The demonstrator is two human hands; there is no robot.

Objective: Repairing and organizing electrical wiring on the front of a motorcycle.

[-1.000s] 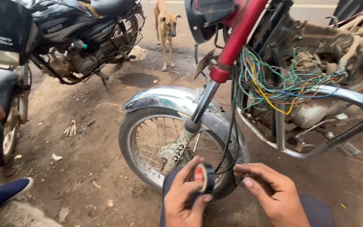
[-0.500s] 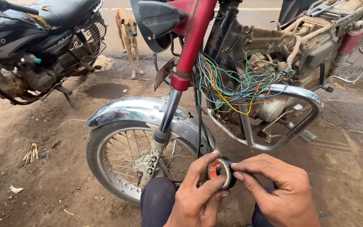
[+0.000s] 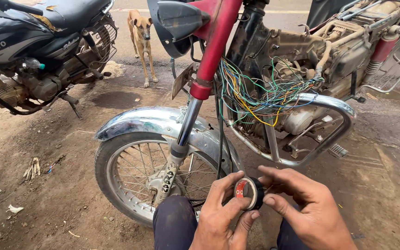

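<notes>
Below, left hand [image 3: 221, 215] and right hand [image 3: 304, 208] both clamped on black tape roll [image 3: 250, 192] beside front wheel [image 3: 153, 173].

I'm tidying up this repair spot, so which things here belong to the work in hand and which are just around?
In hand:
- roll of black tape, held by left hand and right hand
- loose coloured wires
- red motorcycle

Just around:
- black motorcycle
- dog
- litter scraps
</notes>
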